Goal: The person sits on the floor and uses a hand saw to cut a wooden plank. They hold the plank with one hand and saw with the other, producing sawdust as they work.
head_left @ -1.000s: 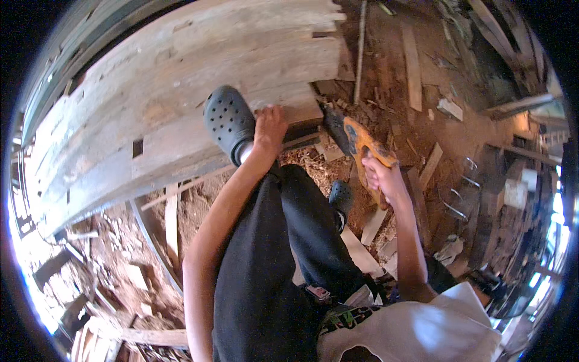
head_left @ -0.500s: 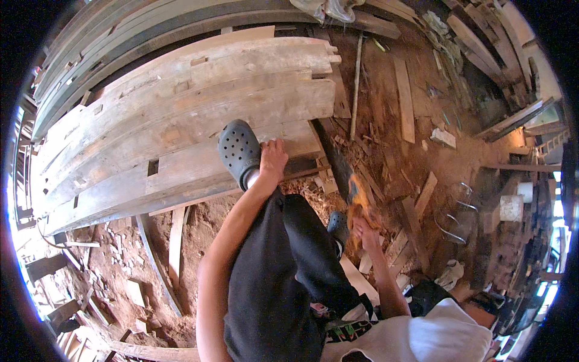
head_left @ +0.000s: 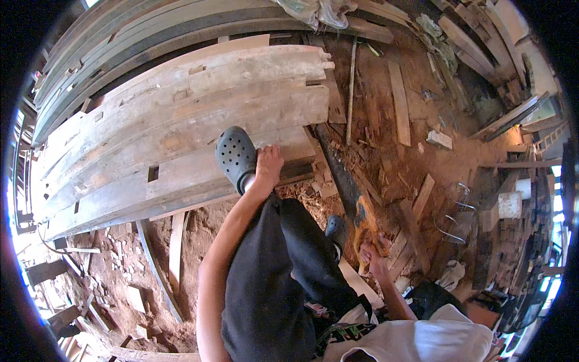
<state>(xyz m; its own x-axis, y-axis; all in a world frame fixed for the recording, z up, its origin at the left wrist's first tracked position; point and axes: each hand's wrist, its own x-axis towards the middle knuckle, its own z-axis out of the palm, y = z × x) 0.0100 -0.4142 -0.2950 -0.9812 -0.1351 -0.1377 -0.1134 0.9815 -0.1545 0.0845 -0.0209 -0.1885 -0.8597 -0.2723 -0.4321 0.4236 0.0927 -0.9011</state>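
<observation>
My left hand (head_left: 269, 164) presses on the top of a pale wooden beam (head_left: 229, 158), its slightly bent fingers resting on the wood. Beside it, my foot in a grey perforated clog (head_left: 236, 152) stands on the same beam. Lower right, my right hand (head_left: 374, 256) is closed round the orange-brown handle (head_left: 363, 228) of a handsaw. Its long dark blade (head_left: 339, 175) runs up to the beam's right end, where the exact contact is hard to make out. My other clog (head_left: 337, 229) is on the ground left of the handle.
More long planks (head_left: 199, 75) lie side by side beyond the beam, with stacked timber (head_left: 181, 30) farther back. Wood scraps (head_left: 136, 297) and sawdust cover the brown ground. At right are a loose board (head_left: 399, 102), a white block (head_left: 439, 140), bent metal rods (head_left: 449, 232) and a white container (head_left: 509, 205).
My right hand and the saw handle have drawn back toward me and slightly right. My left hand and foot stay on the beam; the view has shifted a little.
</observation>
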